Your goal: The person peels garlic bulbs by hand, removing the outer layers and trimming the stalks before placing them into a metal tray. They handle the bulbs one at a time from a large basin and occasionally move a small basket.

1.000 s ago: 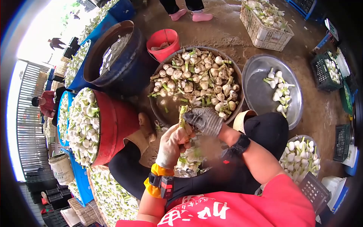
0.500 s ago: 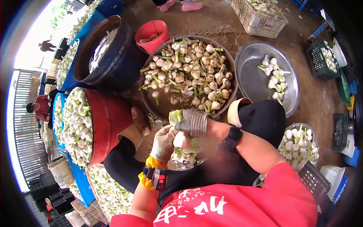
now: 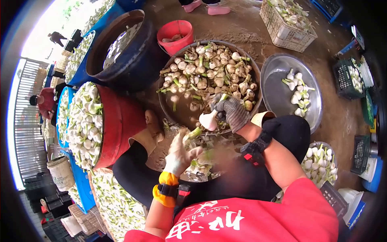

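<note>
My right hand (image 3: 233, 111), in a dirty grey glove, is closed on a white garlic bulb (image 3: 209, 120) with a short green stem, over the near edge of the wide basin of soiled garlic (image 3: 162, 108). My left hand (image 3: 179, 155), in a pale glove, is lower and to the left, thumb and fingers apart. A green stem piece (image 3: 193, 134) is beside its blurred fingertips; contact is unclear. Peelings (image 3: 197, 163) lie between my legs. To the right, a metal basin (image 3: 274, 90) contains several cleaned bulbs (image 3: 299, 94).
A red tub (image 3: 117, 125) heaped with garlic stands left, near a dark blue drum (image 3: 139, 60) and a small red bucket (image 3: 183, 40). A crate (image 3: 290, 38) is at the upper right. One person (image 3: 46, 101) is far left; pink shoes (image 3: 217, 9) show at the top.
My right hand has moved up and right with the bulb, away from my left hand. My left hand has opened and come off the bulb. The view has shifted slightly.
</note>
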`<control>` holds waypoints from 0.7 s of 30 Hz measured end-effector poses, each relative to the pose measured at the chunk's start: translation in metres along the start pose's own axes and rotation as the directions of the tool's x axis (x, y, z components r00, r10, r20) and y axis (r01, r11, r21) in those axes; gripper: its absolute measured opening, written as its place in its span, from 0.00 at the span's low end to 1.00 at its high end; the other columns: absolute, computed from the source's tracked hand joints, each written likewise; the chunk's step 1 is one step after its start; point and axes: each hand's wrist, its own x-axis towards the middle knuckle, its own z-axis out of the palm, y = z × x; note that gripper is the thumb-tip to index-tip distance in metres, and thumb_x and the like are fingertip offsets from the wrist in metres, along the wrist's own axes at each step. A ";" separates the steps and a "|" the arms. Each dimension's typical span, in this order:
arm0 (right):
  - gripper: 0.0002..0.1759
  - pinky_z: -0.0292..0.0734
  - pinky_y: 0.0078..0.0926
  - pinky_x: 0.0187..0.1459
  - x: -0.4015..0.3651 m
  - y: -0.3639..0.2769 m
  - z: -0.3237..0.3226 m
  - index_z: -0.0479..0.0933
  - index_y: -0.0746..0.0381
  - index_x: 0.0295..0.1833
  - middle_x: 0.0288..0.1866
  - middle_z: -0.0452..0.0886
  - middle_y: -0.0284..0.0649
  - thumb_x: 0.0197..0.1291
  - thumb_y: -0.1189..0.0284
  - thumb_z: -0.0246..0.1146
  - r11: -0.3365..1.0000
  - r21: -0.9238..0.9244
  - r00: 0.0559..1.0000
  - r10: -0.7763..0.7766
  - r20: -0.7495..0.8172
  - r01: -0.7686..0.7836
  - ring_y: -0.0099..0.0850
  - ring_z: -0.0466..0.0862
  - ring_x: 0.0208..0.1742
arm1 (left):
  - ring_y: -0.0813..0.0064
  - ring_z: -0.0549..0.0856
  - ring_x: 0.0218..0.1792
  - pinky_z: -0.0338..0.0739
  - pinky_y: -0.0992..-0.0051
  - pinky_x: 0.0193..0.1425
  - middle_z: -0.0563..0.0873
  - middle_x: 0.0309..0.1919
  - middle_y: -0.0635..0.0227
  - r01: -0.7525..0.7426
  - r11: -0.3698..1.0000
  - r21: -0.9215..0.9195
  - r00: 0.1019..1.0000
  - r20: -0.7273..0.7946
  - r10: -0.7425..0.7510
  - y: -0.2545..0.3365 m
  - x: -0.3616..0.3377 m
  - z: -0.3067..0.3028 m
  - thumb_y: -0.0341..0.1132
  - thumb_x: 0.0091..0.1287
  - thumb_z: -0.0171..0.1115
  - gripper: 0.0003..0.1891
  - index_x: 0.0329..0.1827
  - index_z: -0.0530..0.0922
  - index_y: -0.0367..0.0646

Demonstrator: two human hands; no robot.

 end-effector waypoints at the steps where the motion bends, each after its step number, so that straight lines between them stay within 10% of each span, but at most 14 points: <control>1: 0.07 0.74 0.16 0.33 -0.002 0.005 0.008 0.79 0.60 0.43 0.33 0.81 0.29 0.62 0.71 0.59 0.999 -0.003 0.997 0.054 0.050 -0.054 0.18 0.79 0.33 | 0.66 0.82 0.55 0.77 0.72 0.58 0.82 0.56 0.55 0.076 0.943 -0.325 0.996 -0.012 -0.084 0.031 0.011 0.000 0.39 0.57 0.74 0.38 0.70 0.68 0.38; 3: 0.08 0.76 0.18 0.36 0.004 0.014 0.007 0.79 0.61 0.44 0.37 0.82 0.31 0.61 0.71 0.60 0.984 -0.150 0.964 0.133 0.228 -0.100 0.19 0.80 0.35 | 0.74 0.81 0.50 0.77 0.76 0.54 0.81 0.51 0.64 0.226 0.609 -0.760 0.968 0.102 -0.231 0.062 0.029 0.002 0.37 0.58 0.73 0.36 0.69 0.68 0.37; 5: 0.10 0.75 0.19 0.37 0.015 0.030 0.004 0.78 0.63 0.47 0.34 0.79 0.29 0.64 0.69 0.61 0.796 -0.484 0.928 -0.270 0.255 0.364 0.18 0.77 0.32 | 0.81 0.79 0.41 0.77 0.79 0.46 0.80 0.44 0.71 0.292 0.360 -0.886 0.943 0.202 -0.265 0.048 0.041 0.010 0.32 0.61 0.69 0.31 0.67 0.69 0.35; 6: 0.09 0.76 0.21 0.38 0.011 0.016 0.014 0.79 0.64 0.44 0.33 0.80 0.29 0.63 0.70 0.62 0.955 -0.295 1.000 -0.013 0.028 0.021 0.19 0.78 0.33 | 0.81 0.79 0.37 0.76 0.79 0.43 0.80 0.41 0.72 0.270 0.287 -0.919 0.946 0.198 -0.256 0.043 0.046 -0.003 0.30 0.61 0.67 0.28 0.65 0.71 0.35; 8: 0.10 0.73 0.21 0.36 0.020 -0.002 0.010 0.79 0.64 0.41 0.30 0.79 0.28 0.66 0.67 0.63 0.946 -0.321 0.993 0.011 -0.117 -0.049 0.18 0.74 0.31 | 0.81 0.80 0.34 0.76 0.79 0.40 0.81 0.35 0.71 0.193 0.486 -0.853 0.957 0.054 -0.286 -0.006 0.048 -0.040 0.29 0.61 0.65 0.12 0.47 0.77 0.38; 9: 0.10 0.73 0.21 0.35 0.024 -0.001 0.004 0.79 0.64 0.41 0.29 0.79 0.28 0.66 0.67 0.63 0.939 -0.343 0.992 -0.047 -0.114 0.005 0.18 0.74 0.31 | 0.78 0.81 0.34 0.76 0.77 0.39 0.83 0.35 0.69 -0.055 0.146 -0.988 0.943 -0.100 -0.319 -0.053 0.044 -0.052 0.25 0.59 0.64 0.07 0.40 0.78 0.42; 10: 0.10 0.72 0.22 0.35 0.026 0.002 -0.002 0.79 0.64 0.41 0.29 0.78 0.29 0.66 0.67 0.63 0.930 -0.363 0.988 -0.102 -0.113 0.054 0.18 0.73 0.30 | 0.77 0.81 0.35 0.76 0.77 0.40 0.83 0.36 0.68 -0.226 0.224 -0.948 0.870 -0.300 -0.391 -0.062 0.026 -0.081 0.25 0.60 0.61 0.06 0.39 0.79 0.41; 11: 0.10 0.72 0.22 0.35 0.023 0.000 0.000 0.79 0.64 0.41 0.29 0.78 0.29 0.66 0.67 0.63 0.933 -0.357 0.987 -0.095 -0.127 0.044 0.18 0.73 0.30 | 0.76 0.82 0.36 0.77 0.77 0.41 0.84 0.37 0.66 -0.226 0.649 -0.726 0.747 -0.557 -0.363 -0.085 0.003 -0.117 0.25 0.61 0.59 0.05 0.39 0.80 0.41; 12: 0.10 0.72 0.22 0.36 0.016 -0.008 0.007 0.79 0.64 0.41 0.29 0.79 0.30 0.66 0.67 0.63 0.918 -0.396 0.991 -0.073 -0.110 0.023 0.19 0.74 0.31 | 0.75 0.82 0.37 0.77 0.77 0.42 0.84 0.37 0.65 0.021 0.976 -0.215 0.631 -0.755 -0.180 -0.129 -0.027 -0.157 0.24 0.62 0.57 0.06 0.39 0.80 0.41; 15: 0.11 0.73 0.24 0.37 0.004 -0.010 0.022 0.79 0.64 0.40 0.29 0.79 0.32 0.66 0.66 0.63 0.885 -0.460 0.994 -0.100 -0.054 0.064 0.21 0.74 0.31 | 0.75 0.81 0.38 0.75 0.78 0.40 0.84 0.39 0.63 0.676 0.706 0.212 0.509 -0.827 -0.239 -0.189 -0.078 -0.227 0.32 0.68 0.54 0.08 0.41 0.81 0.41; 16: 0.11 0.74 0.25 0.37 0.002 -0.008 0.027 0.79 0.64 0.40 0.29 0.79 0.33 0.66 0.66 0.63 0.861 -0.491 0.988 -0.153 -0.002 0.132 0.21 0.75 0.31 | 0.75 0.81 0.43 0.76 0.79 0.42 0.82 0.45 0.61 0.338 0.904 -0.262 0.457 -0.794 -0.401 -0.187 -0.072 -0.230 0.33 0.69 0.53 0.11 0.48 0.78 0.38; 18: 0.11 0.74 0.26 0.38 0.003 -0.012 0.032 0.79 0.64 0.39 0.30 0.79 0.36 0.66 0.66 0.64 0.829 -0.552 0.995 -0.099 0.016 0.091 0.23 0.75 0.32 | 0.75 0.79 0.51 0.78 0.81 0.47 0.79 0.58 0.58 -0.492 0.287 -0.822 0.565 -0.552 -0.613 -0.185 -0.066 -0.229 0.34 0.70 0.50 0.20 0.62 0.73 0.33; 20: 0.11 0.74 0.27 0.38 0.007 -0.012 0.033 0.79 0.64 0.39 0.29 0.79 0.37 0.65 0.66 0.65 0.800 -0.600 0.999 0.024 0.023 -0.005 0.24 0.76 0.32 | 0.67 0.80 0.52 0.77 0.77 0.52 0.78 0.60 0.55 -0.118 0.642 -0.758 0.760 -0.485 -0.433 -0.082 0.020 -0.155 0.39 0.74 0.47 0.24 0.69 0.66 0.33; 21: 0.13 0.74 0.29 0.38 0.010 -0.008 0.032 0.78 0.64 0.39 0.30 0.80 0.39 0.65 0.64 0.65 0.796 -0.605 0.999 0.015 0.029 0.006 0.26 0.77 0.32 | 0.66 0.80 0.53 0.77 0.77 0.52 0.76 0.63 0.55 -0.017 0.558 -0.830 0.873 -0.284 -0.396 -0.059 0.051 -0.130 0.35 0.73 0.48 0.23 0.68 0.67 0.33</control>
